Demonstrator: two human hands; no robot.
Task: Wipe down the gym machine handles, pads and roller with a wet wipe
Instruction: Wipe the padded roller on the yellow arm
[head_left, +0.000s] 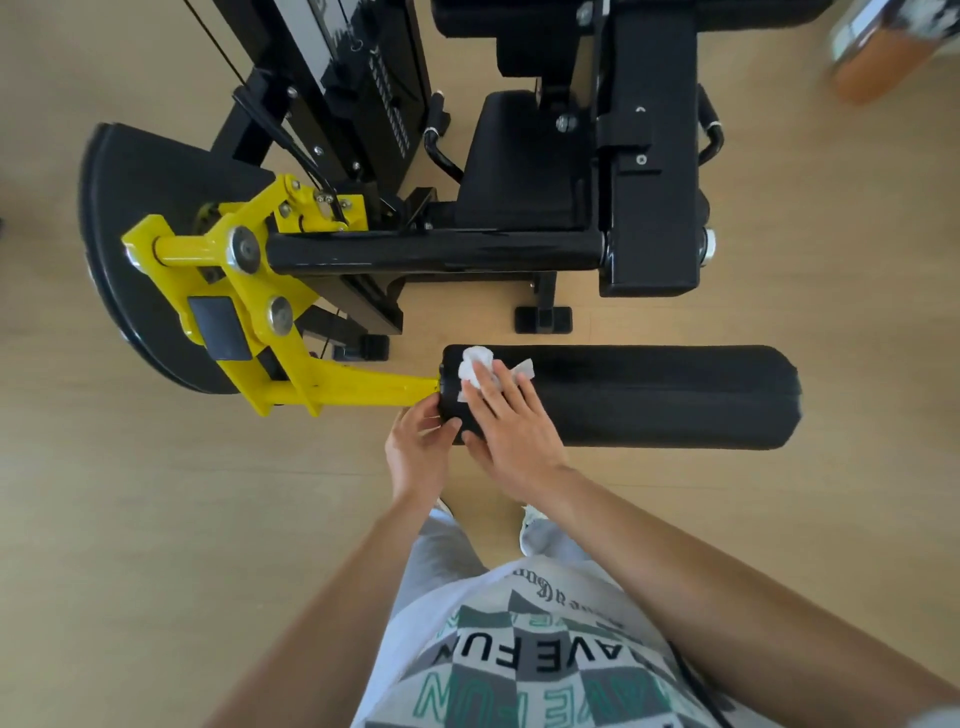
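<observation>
Fingers (488, 387) of the right hand (519, 426) lie straight, pressing the white wet wipe (475, 364) flat on the left end of the black roller (649, 395), centre frame. The left hand (415, 447) grips that same end, beside the yellow arm (358, 389).

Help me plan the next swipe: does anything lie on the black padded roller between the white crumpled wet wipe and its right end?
Nothing visible. The right hand presses the white crumpled wet wipe at the left end of the black padded roller; the padding rightward is bare. The left hand grips that end, outside the path.
</observation>
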